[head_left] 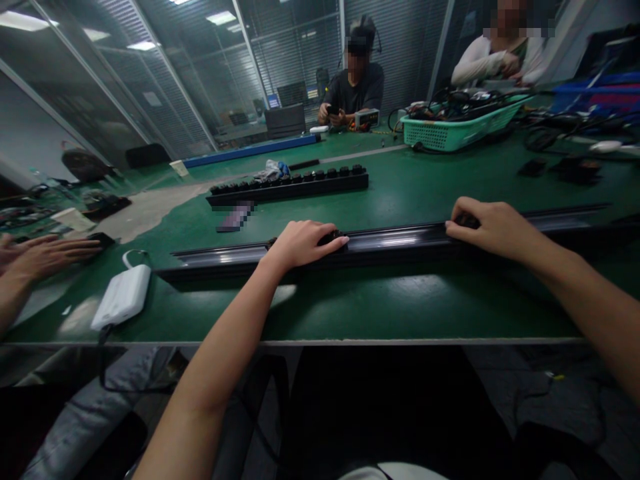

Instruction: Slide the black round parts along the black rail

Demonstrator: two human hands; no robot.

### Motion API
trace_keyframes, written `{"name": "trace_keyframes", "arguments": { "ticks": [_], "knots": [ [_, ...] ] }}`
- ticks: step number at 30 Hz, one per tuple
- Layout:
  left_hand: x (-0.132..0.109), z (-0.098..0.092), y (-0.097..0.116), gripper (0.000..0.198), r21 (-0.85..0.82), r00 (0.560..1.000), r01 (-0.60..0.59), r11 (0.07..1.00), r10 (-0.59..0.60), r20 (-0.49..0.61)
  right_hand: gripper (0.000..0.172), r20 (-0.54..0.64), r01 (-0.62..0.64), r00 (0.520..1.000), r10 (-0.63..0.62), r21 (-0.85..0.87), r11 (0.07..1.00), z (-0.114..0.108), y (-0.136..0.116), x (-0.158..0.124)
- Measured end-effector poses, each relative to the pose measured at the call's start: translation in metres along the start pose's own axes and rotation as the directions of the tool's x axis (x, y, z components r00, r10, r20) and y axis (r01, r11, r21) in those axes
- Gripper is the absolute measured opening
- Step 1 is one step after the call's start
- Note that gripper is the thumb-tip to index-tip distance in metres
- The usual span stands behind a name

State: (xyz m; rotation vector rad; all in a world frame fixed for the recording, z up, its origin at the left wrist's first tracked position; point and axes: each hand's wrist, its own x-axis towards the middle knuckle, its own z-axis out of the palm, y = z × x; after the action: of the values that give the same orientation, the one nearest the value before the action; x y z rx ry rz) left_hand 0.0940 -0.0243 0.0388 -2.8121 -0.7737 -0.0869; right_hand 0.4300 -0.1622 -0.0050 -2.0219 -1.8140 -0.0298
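A long black metal rail (395, 240) with a shiny channel lies across the green table in front of me. My left hand (303, 243) lies over its left half, thumb and fingers closed around a small black part (329, 236) in the channel. Farther along, my right hand (487, 228) pinches a similar small dark part (467, 220) at the rail between thumb and curled index finger. The fingers partly cover both parts, so their exact shape is hidden.
Behind the rail lies a black strip (295, 188) lined with several black parts. A white power bank (123, 297) with a cable lies at left, beside another person's hands (47, 257). A green basket (450, 132) of cables stands at the back right. Two people sit opposite.
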Motion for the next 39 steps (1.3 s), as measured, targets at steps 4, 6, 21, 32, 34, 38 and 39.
{"name": "trace_keyframes", "arguments": {
  "ticks": [4,6,21,32,34,38,39],
  "knots": [
    [0.0001,0.0,-0.0001,0.066,0.002,1.0,-0.01,1.0,0.01,-0.007,0.026,0.016,0.004,1.0,-0.004,0.0,1.0,-0.0009,0.0017,0.0003],
    [0.0001,0.0,-0.0002,0.066,0.006,1.0,-0.012,1.0,0.012,-0.01,0.024,0.02,0.014,1.0,-0.015,0.003,1.0,-0.0018,0.0014,0.0],
    [-0.0001,0.0003,0.0001,0.066,-0.004,1.0,-0.011,1.0,0.011,-0.013,0.024,0.019,0.017,1.0,-0.017,-0.002,1.0,-0.0039,0.0005,-0.0015],
    [-0.001,-0.0009,0.0001,0.068,0.012,1.0,-0.015,1.0,0.015,-0.013,0.02,0.026,0.015,1.0,-0.015,-0.008,1.0,-0.0067,0.0028,-0.0009],
    [-0.001,-0.0003,-0.0002,0.068,0.014,1.0,-0.013,1.0,0.013,-0.013,0.021,0.03,0.019,0.999,-0.019,-0.004,1.0,-0.0066,0.0041,-0.0012],
    [-0.0004,0.0013,-0.0006,0.068,0.002,1.0,-0.005,1.0,0.005,-0.015,0.024,-0.008,0.005,1.0,-0.005,0.018,1.0,-0.004,0.0081,-0.0012],
    [-0.0002,0.0016,-0.0006,0.067,-0.003,1.0,-0.004,1.0,0.004,-0.015,0.025,-0.015,-0.006,1.0,0.007,0.025,1.0,-0.0033,0.0091,-0.0011]
  ]
}}
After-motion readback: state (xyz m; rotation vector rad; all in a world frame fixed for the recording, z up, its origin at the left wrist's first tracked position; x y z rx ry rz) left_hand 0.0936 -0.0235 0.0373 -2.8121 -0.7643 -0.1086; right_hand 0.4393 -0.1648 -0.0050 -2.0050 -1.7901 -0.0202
